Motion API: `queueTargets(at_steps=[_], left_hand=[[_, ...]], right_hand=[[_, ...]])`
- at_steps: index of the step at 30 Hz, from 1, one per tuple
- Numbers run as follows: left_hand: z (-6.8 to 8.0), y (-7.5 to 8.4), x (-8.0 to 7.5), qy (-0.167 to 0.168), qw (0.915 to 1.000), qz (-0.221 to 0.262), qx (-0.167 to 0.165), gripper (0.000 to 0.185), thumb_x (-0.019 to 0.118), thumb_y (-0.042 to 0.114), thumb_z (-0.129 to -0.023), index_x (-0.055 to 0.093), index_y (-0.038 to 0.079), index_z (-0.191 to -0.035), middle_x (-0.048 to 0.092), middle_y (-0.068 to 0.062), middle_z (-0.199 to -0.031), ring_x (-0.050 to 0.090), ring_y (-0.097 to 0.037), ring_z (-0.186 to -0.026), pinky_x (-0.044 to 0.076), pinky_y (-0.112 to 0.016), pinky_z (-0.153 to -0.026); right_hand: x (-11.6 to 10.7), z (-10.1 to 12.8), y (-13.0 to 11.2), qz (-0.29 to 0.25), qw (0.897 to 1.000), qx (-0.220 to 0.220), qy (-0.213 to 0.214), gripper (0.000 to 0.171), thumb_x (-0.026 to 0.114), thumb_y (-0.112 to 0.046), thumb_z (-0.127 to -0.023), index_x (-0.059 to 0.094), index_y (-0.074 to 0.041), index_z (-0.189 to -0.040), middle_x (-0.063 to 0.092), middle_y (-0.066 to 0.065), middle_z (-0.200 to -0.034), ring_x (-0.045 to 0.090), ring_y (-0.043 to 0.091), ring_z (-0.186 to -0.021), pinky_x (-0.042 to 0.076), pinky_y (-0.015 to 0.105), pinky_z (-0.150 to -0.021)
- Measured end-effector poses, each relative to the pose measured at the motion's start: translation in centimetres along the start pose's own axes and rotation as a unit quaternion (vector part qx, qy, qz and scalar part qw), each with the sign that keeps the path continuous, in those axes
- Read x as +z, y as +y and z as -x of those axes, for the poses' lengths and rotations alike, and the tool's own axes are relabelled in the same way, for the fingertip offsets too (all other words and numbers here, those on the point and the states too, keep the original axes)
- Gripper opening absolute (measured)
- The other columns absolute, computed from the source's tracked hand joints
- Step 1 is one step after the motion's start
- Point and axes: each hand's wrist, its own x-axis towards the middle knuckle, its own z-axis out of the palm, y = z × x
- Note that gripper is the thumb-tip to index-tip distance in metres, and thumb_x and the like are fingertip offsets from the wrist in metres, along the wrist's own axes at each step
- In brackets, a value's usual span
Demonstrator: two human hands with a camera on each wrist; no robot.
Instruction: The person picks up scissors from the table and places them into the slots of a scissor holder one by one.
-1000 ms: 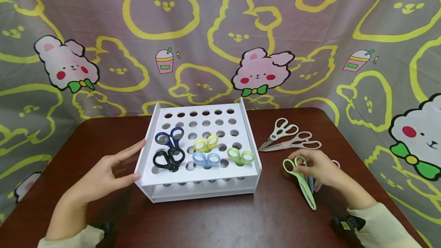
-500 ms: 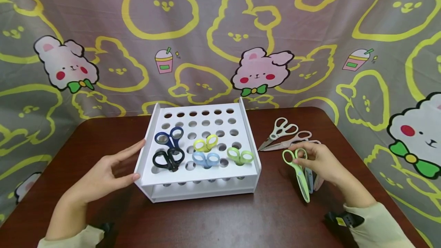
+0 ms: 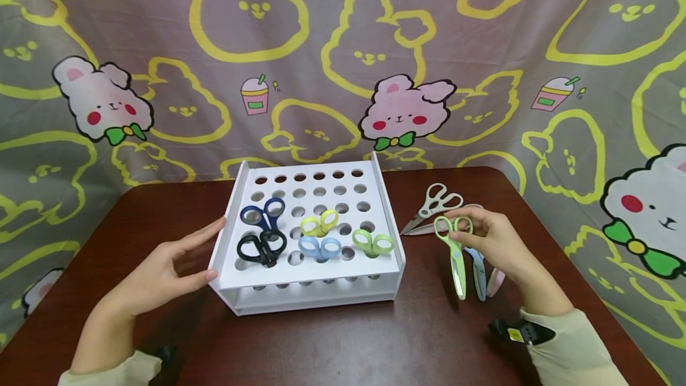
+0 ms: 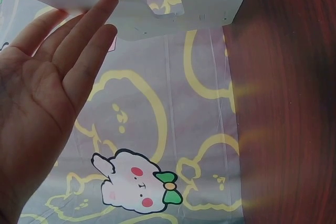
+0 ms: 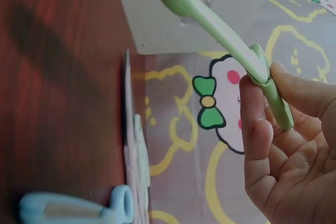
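Lifted: green scissors (image 3: 454, 255) | right hand (image 3: 495, 243) grip pinching handle, blades hanging below

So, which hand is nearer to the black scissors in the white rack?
Left. The left hand rests with straight fingers against the white rack's left wall, close to the black scissors. The right hand is beyond the rack's right side, holding green scissors.

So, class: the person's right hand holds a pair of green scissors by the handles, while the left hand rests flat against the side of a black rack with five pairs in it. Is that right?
Not quite: the rack is white, not black, as the head view shows. The rest stands: the right hand holds the green scissors by the handles, and the left hand rests flat against the rack's side, with five pairs standing in it.
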Motion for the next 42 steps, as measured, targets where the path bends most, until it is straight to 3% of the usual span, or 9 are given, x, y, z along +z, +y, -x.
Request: queueTargets(at_steps=[5,14,18,21,27,31,42], left_hand=[[0.0,0.0,0.0,0.0,1.0,0.002,0.0,0.08,0.077,0.003,-0.083,0.038,0.011,-0.153,0.039,0.027,-0.15,0.049,0.015,-0.121,0.049,-0.01,-0.086],[0.0,0.1,0.0,-0.001,1.0,0.003,-0.001,0.081,0.077,0.004,-0.084,0.038,0.012,-0.154,0.038,0.027,-0.151,0.048,0.015,-0.121,0.05,-0.01,-0.085],[0.0,0.1,0.0,-0.001,1.0,0.004,0.002,0.08,0.077,0.003,-0.083,0.038,0.011,-0.153,0.039,0.026,-0.151,0.048,0.015,-0.121,0.05,-0.01,-0.085],[0.0,0.1,0.0,0.0,1.0,0.002,0.002,0.08,0.077,0.003,-0.083,0.038,0.011,-0.153,0.039,0.026,-0.151,0.048,0.016,-0.121,0.05,-0.01,-0.085],[0.0,0.0,0.0,-0.001,1.0,0.0,-0.001,0.081,0.077,0.003,-0.083,0.038,0.012,-0.154,0.039,0.026,-0.151,0.047,0.016,-0.122,0.05,-0.009,-0.086],[0.0,0.0,0.0,-0.003,1.0,0.007,0.004,0.081,0.076,0.001,-0.083,0.038,0.011,-0.154,0.039,0.025,-0.152,0.048,0.015,-0.122,0.05,-0.009,-0.086],[0.1,0.1,-0.1,-0.004,0.9999,0.01,0.002,0.082,0.076,0.001,-0.083,0.037,0.011,-0.154,0.039,0.026,-0.151,0.049,0.015,-0.122,0.049,-0.008,-0.087]], right_hand=[[0.2,-0.5,-0.8,-0.014,1.0,-0.001,0.008,0.034,0.074,-0.006,-0.088,0.065,-0.003,-0.121,0.057,-0.007,-0.079,0.041,0.007,-0.054,0.036,0.027,-0.045],[0.4,-1.2,-2.4,-0.047,0.999,-0.018,0.016,0.034,0.072,-0.006,-0.09,0.063,-0.002,-0.122,0.061,-0.007,-0.077,0.062,0.011,-0.058,0.045,0.029,-0.046],[0.4,-1.5,-3.2,-0.063,0.997,-0.023,0.025,0.034,0.072,-0.007,-0.09,0.063,-0.002,-0.123,0.062,-0.008,-0.078,0.064,0.009,-0.064,0.05,0.026,-0.052],[0.5,-1.9,-3.9,-0.066,0.996,-0.04,0.038,0.034,0.072,-0.006,-0.089,0.064,-0.002,-0.123,0.063,-0.009,-0.078,0.063,0.007,-0.066,0.051,0.024,-0.057],[0.7,-2.4,-5.4,-0.079,0.993,-0.065,0.061,0.035,0.072,-0.005,-0.089,0.065,-0.003,-0.123,0.062,-0.009,-0.077,0.06,0.009,-0.063,0.047,0.024,-0.054],[0.8,-2.8,-6.3,-0.101,0.989,-0.073,0.074,0.035,0.071,-0.002,-0.089,0.064,-0.001,-0.123,0.064,-0.007,-0.077,0.064,0.011,-0.066,0.053,0.023,-0.059],[1.0,-3.7,-8.8,-0.127,0.98,-0.091,0.12,0.035,0.072,-0.001,-0.088,0.067,-0.005,-0.122,0.062,-0.008,-0.076,0.053,0.012,-0.063,0.041,0.026,-0.055]])
